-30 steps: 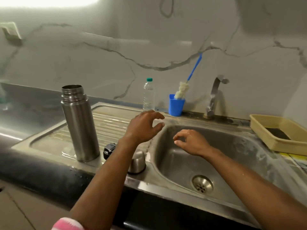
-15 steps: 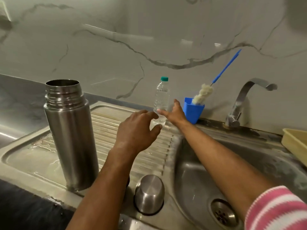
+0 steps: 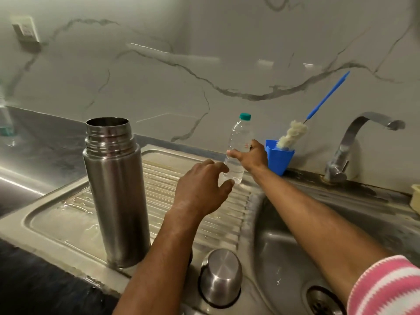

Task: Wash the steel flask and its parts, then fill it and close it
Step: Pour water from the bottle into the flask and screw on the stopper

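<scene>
Marble-look wall panels with grey veins back a steel sink unit, whose ribbed draining board is wet with small pools of water. On that board stands the steel flask, upright and open at its threaded mouth, near the front edge. Just right of it, at the front rim beside the basin, its steel cup sits upside down. A dark part lies behind the left forearm, mostly hidden, so what it is cannot be told.

At the back of the board, the right hand wraps thumb and fingers round a clear water bottle with a green cap; the bottle leans slightly. The left hand hovers nearer the viewer with fingers loosely spread and curved, gripping nothing, its fingertips close to the bottle's base.

Beside the bottle, against the wall, a blue cup holds a bottle brush with a blue handle that leans right. A curved steel tap rises behind the basin, whose drain shows at lower right. A pink-and-white striped sleeve covers the right arm. A wall socket sits at upper left above a dark counter.
</scene>
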